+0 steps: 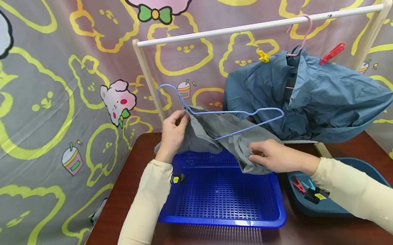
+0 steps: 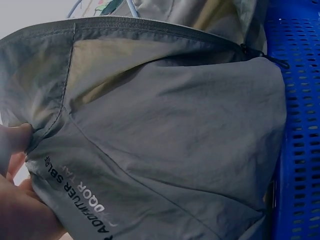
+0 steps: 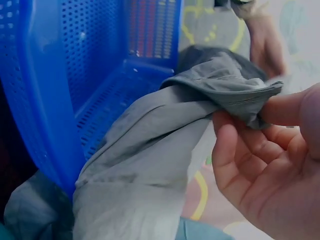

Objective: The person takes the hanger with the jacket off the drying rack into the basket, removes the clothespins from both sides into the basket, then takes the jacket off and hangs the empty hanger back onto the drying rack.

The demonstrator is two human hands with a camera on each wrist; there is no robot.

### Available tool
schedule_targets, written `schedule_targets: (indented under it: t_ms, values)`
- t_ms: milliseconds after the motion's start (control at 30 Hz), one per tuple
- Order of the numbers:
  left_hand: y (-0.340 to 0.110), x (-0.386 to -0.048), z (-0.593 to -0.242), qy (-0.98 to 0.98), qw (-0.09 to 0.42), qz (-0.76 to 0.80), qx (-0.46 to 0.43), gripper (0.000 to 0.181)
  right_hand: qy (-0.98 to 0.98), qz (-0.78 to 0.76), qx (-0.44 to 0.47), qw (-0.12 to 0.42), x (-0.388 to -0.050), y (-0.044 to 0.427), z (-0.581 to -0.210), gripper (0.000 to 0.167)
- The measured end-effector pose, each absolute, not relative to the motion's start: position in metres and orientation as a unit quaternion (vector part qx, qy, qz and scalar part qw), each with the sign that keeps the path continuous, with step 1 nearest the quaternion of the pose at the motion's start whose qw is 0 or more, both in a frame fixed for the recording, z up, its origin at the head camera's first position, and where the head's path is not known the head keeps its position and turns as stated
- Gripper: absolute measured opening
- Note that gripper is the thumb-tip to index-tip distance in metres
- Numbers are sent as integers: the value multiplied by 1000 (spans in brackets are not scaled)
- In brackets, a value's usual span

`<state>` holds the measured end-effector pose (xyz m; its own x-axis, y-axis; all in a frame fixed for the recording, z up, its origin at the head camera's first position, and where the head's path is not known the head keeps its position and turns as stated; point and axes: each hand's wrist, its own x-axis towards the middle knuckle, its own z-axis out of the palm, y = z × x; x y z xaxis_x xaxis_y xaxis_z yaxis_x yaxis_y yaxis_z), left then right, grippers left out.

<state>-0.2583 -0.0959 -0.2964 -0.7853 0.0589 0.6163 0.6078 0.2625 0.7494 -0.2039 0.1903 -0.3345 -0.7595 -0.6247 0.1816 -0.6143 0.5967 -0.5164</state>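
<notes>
A grey zip jacket (image 1: pixel 231 135) with printed lettering hangs between my hands above the blue basket. My left hand (image 1: pixel 174 134) pinches its fabric near the neck of a light blue hanger (image 1: pixel 271 120); in the left wrist view the thumb (image 2: pixel 17 137) presses on the grey cloth (image 2: pixel 185 120). With thumb and fingers, my right hand (image 1: pixel 278 156) pinches the jacket's edge lower on the right, and the right wrist view shows that hand (image 3: pixel 270 165) gripping the bunched hem. The hanger's right end lies bare in front of the cloth; its left end is hidden.
Below stands a blue perforated basket (image 1: pixel 228 226). Right of it, a teal tub (image 1: pixel 354 206) holds clothespins (image 1: pixel 298 185). Behind, a rack rail (image 1: pixel 209 33) carries a blue jacket (image 1: pixel 335 89) on a pink hanger (image 1: pixel 307 35), with yellow (image 1: pixel 263 56) and red clothespins (image 1: pixel 332 53).
</notes>
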Motion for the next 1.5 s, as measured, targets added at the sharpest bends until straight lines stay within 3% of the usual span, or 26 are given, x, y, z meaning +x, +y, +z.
schedule_targets:
  t_ms: [333, 767, 867, 1033, 1267, 1367, 1500]
  values:
    - [-94, -277, -319, -770, 244, -543, -228, 10, 880, -223, -420, 5, -197, 173, -344, 30]
    - [-85, -274, -327, -775, 224, -535, -250, 9, 877, -180, -439, 76, -190, 169, -351, 27]
    - [-86, -270, -323, -782, 223, -522, -257, 8, 881, -174, -437, 53, -188, 171, -339, 18]
    - [-89, -275, -328, -789, 215, -510, -266, 7, 878, -199, -431, -52, -185, 180, -311, 7]
    - [-90, -274, -329, -784, 198, -517, -281, 7, 847, -228, -417, -237, -190, 197, -294, 16]
    - [-90, -273, -329, -783, 195, -519, -282, 7, 857, -212, -394, -255, -197, 202, -296, 18]
    - [-89, -269, -327, -781, 200, -521, -280, 7, 886, -192, -357, -227, -203, 210, -304, 23]
